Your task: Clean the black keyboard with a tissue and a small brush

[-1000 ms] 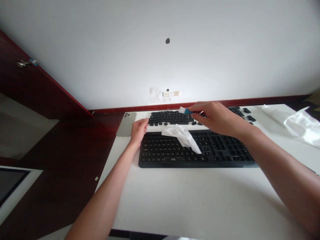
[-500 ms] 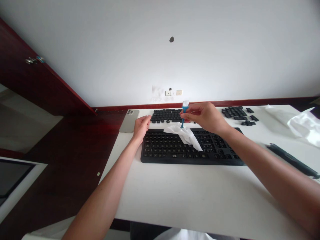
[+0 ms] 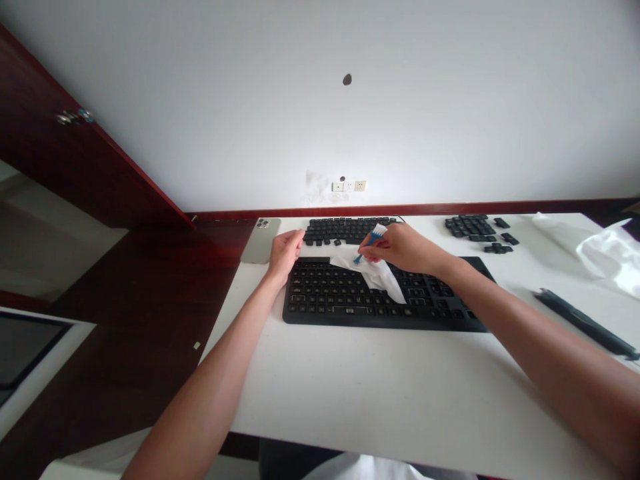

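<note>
Right hand [image 3: 400,248]: pinches blue brush [image 3: 374,236] over tissue [image 3: 376,277] on keyboard [image 3: 320,293]. Left hand [image 3: 285,253]: loose fist, keyboard's far-left corner, contact unclear. Risk: snagging brush may drag tissue into keycaps [image 3: 340,230] behind keyboard.

"What does the right hand [image 3: 401,247] hold?"
"A blue brush [image 3: 373,238], white bristles [image 3: 381,229] uppermost, its lower end at a crumpled white tissue [image 3: 384,278]."
"And the tissue?"
"It lies across a black keyboard [image 3: 320,295] on the white tabletop [image 3: 375,380]."
"The left hand [image 3: 285,254]?"
"Curled in, just beside the keyboard's far left corner, near a phone [image 3: 261,241]."
"Behind the keyboard?"
"Rows of black keycaps [image 3: 340,230], with another cluster [image 3: 467,225] to the right."
</note>
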The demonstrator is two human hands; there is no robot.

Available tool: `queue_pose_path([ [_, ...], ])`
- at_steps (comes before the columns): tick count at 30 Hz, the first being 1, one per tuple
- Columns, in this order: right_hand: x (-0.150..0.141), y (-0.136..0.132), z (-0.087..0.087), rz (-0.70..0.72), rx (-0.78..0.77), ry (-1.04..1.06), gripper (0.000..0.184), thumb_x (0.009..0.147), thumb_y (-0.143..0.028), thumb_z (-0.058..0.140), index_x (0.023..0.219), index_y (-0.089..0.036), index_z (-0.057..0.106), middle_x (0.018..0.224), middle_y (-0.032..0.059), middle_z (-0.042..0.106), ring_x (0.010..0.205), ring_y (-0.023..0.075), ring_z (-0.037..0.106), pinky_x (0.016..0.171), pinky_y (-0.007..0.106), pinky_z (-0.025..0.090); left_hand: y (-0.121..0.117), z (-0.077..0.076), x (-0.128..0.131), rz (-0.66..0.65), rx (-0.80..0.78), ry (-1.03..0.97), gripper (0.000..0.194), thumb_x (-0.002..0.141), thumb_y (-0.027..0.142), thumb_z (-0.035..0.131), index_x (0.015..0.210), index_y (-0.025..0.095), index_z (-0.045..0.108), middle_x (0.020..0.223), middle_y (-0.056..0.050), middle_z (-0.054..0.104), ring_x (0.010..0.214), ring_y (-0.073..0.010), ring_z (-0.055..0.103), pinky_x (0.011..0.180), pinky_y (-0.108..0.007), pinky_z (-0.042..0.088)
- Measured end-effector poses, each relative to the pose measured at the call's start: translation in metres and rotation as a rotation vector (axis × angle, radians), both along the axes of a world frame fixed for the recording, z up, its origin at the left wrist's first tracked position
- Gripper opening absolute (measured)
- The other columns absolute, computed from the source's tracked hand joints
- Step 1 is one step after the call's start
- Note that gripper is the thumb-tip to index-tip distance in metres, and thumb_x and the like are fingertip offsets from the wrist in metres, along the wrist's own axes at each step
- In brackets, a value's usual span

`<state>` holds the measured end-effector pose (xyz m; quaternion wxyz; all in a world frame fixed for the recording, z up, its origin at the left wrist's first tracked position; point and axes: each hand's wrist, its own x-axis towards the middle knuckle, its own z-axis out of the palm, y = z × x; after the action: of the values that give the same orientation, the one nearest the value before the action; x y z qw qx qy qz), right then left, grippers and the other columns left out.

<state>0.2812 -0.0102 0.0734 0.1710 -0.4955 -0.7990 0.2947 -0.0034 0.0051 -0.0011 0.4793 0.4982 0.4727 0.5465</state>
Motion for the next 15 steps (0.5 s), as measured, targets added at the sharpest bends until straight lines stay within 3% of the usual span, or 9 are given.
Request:
queue_pose_path([
  [3, 0.001, -0.002, 0.004, 0.005, 0.021, 0.041, 0.027, 0.093, -0.041, 0.066, 0.084, -0.020, 0.080, 0.075, 0.0020, 0.080, 0.077, 0.0225, 0.077, 0.066, 0.031, 0.054, 0.000, 0.000, 0.000, 0.002, 0.004, 0.001, 0.046, 0.087, 0.044, 0.069, 0.059, 0.020, 0.042, 0.052, 0.007, 0.030, 0.047, -0.0066, 0.023, 0.047, -0.025, 0.014],
  [8, -0.004, -0.001, -0.005, 0.030, 0.015, 0.007, 0.028, 0.096, -0.036, 0.062, 0.078, -0.021, 0.078, 0.077, 0.0025, 0.080, 0.076, 0.0216, 0.076, 0.070, 0.032, 0.055, 0.000, -0.002, -0.001, -0.010, 0.001, -0.010, 0.046, 0.088, 0.044, 0.070, 0.059, 0.020, 0.043, 0.052, 0.008, 0.029, 0.046, -0.0063, 0.022, 0.047, -0.025, 0.013],
  [15, -0.008, -0.004, -0.007, 0.113, 0.060, 0.002, 0.031, 0.099, -0.039, 0.058, 0.085, -0.021, 0.078, 0.076, 0.0016, 0.079, 0.068, 0.0192, 0.072, 0.064, 0.031, 0.050, 0.000, 0.000, -0.001, 0.003, 0.000, 0.005, 0.047, 0.086, 0.045, 0.070, 0.058, 0.020, 0.042, 0.051, 0.007, 0.030, 0.046, -0.0063, 0.023, 0.047, -0.025, 0.014],
])
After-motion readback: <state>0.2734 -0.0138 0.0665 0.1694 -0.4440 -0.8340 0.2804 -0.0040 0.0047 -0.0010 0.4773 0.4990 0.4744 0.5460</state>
